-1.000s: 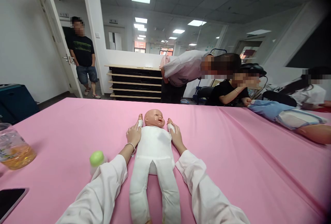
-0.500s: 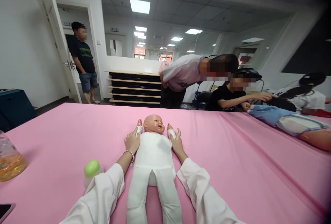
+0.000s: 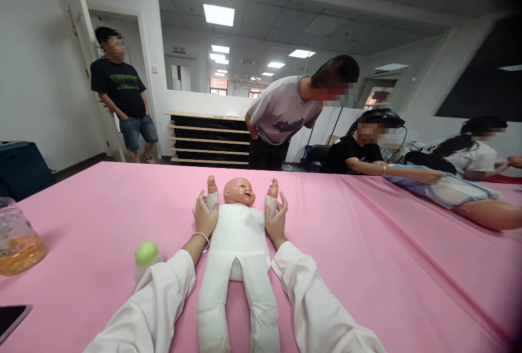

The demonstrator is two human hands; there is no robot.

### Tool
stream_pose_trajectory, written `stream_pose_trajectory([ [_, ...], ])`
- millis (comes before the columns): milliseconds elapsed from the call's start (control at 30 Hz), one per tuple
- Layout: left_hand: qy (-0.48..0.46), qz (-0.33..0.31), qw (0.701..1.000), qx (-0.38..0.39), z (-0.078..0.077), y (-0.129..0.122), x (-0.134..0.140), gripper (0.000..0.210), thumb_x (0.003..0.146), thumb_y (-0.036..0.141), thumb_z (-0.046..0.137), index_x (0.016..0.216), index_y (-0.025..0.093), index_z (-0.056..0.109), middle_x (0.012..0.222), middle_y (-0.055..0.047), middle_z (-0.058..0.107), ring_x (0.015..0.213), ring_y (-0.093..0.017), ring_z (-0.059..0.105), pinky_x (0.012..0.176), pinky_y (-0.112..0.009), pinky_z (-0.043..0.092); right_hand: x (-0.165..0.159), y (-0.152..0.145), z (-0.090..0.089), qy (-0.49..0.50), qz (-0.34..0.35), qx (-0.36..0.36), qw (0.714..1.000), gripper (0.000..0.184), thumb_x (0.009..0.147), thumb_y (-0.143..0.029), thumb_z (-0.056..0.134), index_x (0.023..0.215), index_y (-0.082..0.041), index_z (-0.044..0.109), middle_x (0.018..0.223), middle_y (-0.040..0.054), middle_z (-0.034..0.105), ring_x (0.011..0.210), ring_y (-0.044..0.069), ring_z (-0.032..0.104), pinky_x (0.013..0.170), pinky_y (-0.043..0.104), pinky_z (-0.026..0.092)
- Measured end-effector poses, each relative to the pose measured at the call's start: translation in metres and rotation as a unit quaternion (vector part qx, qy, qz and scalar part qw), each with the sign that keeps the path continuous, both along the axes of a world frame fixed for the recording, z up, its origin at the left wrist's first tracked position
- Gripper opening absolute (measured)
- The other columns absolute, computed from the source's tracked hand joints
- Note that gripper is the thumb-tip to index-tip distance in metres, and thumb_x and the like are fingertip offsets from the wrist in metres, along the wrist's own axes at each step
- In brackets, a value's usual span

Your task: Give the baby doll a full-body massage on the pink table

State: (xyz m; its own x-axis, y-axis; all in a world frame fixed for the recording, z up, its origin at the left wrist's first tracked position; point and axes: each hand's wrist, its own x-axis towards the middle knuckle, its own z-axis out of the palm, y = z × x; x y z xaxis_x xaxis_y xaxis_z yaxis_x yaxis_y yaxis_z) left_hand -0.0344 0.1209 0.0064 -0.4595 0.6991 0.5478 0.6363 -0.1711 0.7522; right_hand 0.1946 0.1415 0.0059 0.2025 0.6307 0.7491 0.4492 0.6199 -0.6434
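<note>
A baby doll (image 3: 238,233) with a white cloth body lies on its back on the pink tablecloth (image 3: 346,266), head away from me. Its bare plastic head is turned to the right. My left hand (image 3: 205,216) wraps round the doll's arm on the left, and a beaded bracelet sits on that wrist. My right hand (image 3: 277,218) is curled round the doll's other arm. Both doll hands stick up above my fingers, on either side of the head. The doll's legs stretch toward me between my sleeves.
Left of my arm stands a small container with a green lid (image 3: 146,254). A jug of amber liquid (image 3: 20,244) and a phone (image 3: 12,320) lie farther left. At right, a seated co-worker (image 3: 359,146) handles another doll (image 3: 457,192). Two people stand behind the table.
The doll's arms have been raised, so its hands now stand higher beside the head. My hands stay on them. The standing people have shifted, and the co-worker's hand has come down onto the other doll.
</note>
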Motion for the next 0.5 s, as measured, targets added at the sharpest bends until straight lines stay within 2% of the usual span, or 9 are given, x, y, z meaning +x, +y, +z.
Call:
stream_pose_trajectory([
  [133,0.03,0.008,0.999,0.04,0.002,-0.012,0.0,0.066,0.073,0.029,0.055,0.131,0.015,0.026,0.106,-0.012,0.053,0.099,-0.026,0.053,0.086,-0.041,0.041,-0.002,-0.018,0.001,0.002,-0.001,0.014,1.0,0.074,0.076,-0.029,0.049,0.138,-0.017,0.01,0.141,0.0209,0.024,0.116,0.024,0.048,0.087,0.04,0.046],
  [267,0.047,0.029,0.997,0.047,0.001,-0.033,-0.001,0.053,0.071,0.027,0.056,0.119,0.015,0.038,0.105,-0.013,0.052,0.101,-0.028,0.052,0.088,-0.042,0.04,0.005,-0.031,-0.009,-0.017,0.04,0.008,0.999,0.078,0.072,-0.027,0.051,0.137,-0.014,0.01,0.14,0.02,0.029,0.126,0.026,0.037,0.096,0.045,0.039],
  [333,0.053,0.027,0.997,0.053,0.0,-0.046,-0.003,0.041,0.071,0.027,0.057,0.109,0.017,0.044,0.101,-0.011,0.053,0.1,-0.027,0.052,0.089,-0.043,0.039,0.012,-0.038,-0.015,-0.02,0.06,-0.001,0.998,0.081,0.069,-0.029,0.053,0.136,-0.013,0.011,0.139,0.0201,0.03,0.127,0.027,0.037,0.098,0.046,0.037],
  [433,0.048,-0.01,0.996,0.075,-0.001,-0.067,-0.009,0.032,0.072,0.029,0.057,0.101,0.02,0.046,0.099,-0.007,0.053,0.098,-0.023,0.052,0.089,-0.04,0.04,0.023,-0.052,-0.017,-0.006,0.104,-0.039,0.994,0.075,0.064,-0.034,0.058,0.129,-0.014,0.026,0.131,0.018,0.042,0.12,0.026,0.045,0.098,0.045,0.039],
  [500,0.042,-0.046,0.994,0.086,-0.001,-0.082,-0.014,0.031,0.073,0.027,0.057,0.101,0.021,0.046,0.1,-0.006,0.053,0.097,-0.021,0.052,0.088,-0.037,0.042,0.027,-0.065,-0.013,0.014,0.112,-0.077,0.991,0.059,0.062,-0.035,0.062,0.115,-0.017,0.043,0.113,0.0136,0.056,0.109,0.025,0.054,0.091,0.041,0.045],
])
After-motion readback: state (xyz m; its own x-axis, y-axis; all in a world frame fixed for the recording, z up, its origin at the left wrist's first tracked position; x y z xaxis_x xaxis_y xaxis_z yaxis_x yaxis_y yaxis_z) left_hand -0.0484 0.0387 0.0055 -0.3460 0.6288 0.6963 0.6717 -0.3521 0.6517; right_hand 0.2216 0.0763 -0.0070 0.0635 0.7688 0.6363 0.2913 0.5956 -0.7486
